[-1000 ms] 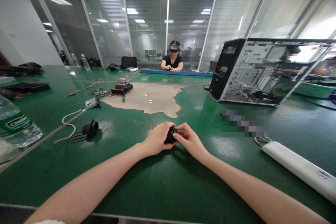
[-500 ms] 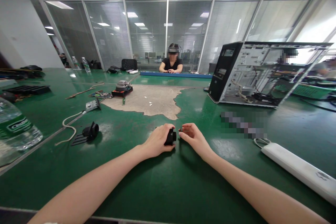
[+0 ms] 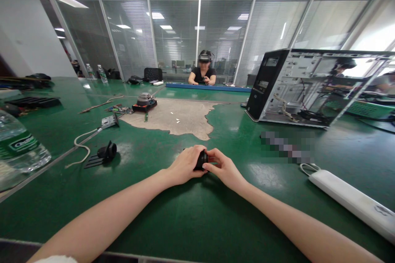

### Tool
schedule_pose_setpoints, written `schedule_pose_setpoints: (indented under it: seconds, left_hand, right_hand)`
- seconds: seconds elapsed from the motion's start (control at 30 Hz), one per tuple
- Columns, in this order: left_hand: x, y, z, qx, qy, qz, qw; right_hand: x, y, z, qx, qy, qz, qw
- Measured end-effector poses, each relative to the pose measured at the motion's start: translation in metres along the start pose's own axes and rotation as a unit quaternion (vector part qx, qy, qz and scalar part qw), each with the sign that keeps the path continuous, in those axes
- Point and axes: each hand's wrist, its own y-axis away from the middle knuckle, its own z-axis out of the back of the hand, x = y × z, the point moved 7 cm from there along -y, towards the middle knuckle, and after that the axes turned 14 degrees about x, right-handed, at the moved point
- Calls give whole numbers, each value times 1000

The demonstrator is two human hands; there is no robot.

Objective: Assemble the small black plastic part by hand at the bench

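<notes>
A small black device (image 3: 201, 160) with a round front is held low over the green table (image 3: 173, 222), near the middle of the view. My left hand (image 3: 187, 165) wraps round it from the left and covers much of it. From the right, my right hand (image 3: 220, 165) has its thumb and fingers closed round the device's round end. Whatever small part lies between those fingertips is hidden. Left of my hands, another black part (image 3: 108, 153) with a round end and flat prongs lies on the table.
An open computer case (image 3: 259, 86) stands at the right, with a white power strip (image 3: 348, 201) nearer. At the left are a water bottle (image 3: 23, 144), a white cord (image 3: 88, 148) and a metal bracket (image 3: 109, 121). A person (image 3: 202, 74) sits across the table.
My right hand has moved left, and its fingertips have closed on the round end of the black device. My left hand keeps its hold. Across the table, the person's hands have shifted.
</notes>
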Motion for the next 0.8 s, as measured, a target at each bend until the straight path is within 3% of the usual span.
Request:
schedule_pose_setpoints:
  seconds: [0.23, 0.43, 0.67, 0.8]
  left_hand:
    - [-2, 2, -1, -2, -6, -30, 1000]
    - [1, 6, 10, -2, 67, -16, 998]
    - [0, 10, 27, 77, 135, -35, 987]
    - [3, 11, 28, 77, 121, -37, 989]
  right_hand:
    - [4, 3, -8, -3, -24, 2, 1000]
    - [1, 4, -6, -23, -36, -5, 999]
    - [-2, 3, -5, -21, -54, -8, 998]
    - [1, 3, -7, -14, -54, 1, 998]
